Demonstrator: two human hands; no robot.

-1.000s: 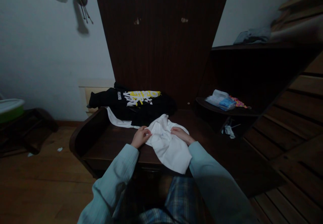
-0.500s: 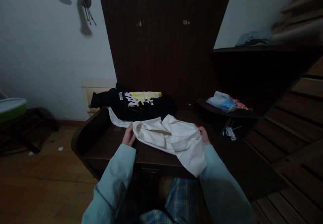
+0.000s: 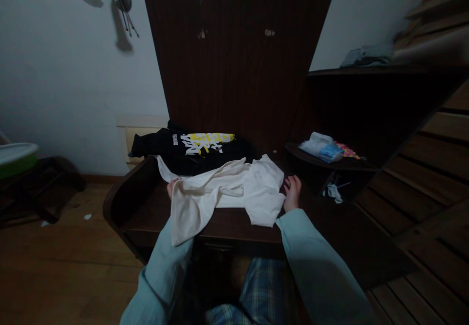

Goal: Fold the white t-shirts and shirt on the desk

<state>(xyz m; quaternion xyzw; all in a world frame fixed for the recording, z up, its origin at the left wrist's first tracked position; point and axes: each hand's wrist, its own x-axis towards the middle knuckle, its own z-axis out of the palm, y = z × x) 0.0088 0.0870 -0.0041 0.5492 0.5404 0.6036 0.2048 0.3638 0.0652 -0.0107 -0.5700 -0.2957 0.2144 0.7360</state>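
A white shirt (image 3: 229, 188) lies loosely bunched along the dark wooden bench, one flap hanging over my left forearm. My left hand (image 3: 171, 188) is at its left end, closed on the cloth and partly covered by it. Beside the right end of the shirt is my right hand (image 3: 293, 193), its fingers apart and slightly curled, holding nothing. Behind the shirt lies a black sweatshirt (image 3: 208, 146) with a white and yellow print. A white strip of cloth shows under its left side.
The dark bench (image 3: 146, 207) has a raised curved left end. To the right, a low rounded shelf carries a plastic packet (image 3: 322, 146) and something pink patterned. A green-sided basin (image 3: 18, 159) stands on a stool at far left. Wooden slats (image 3: 425, 163) rise at right.
My left hand has moved left with the shirt's edge, and a flap now drapes over that forearm. My right hand has let go of the shirt, whose right end now lies flatter.
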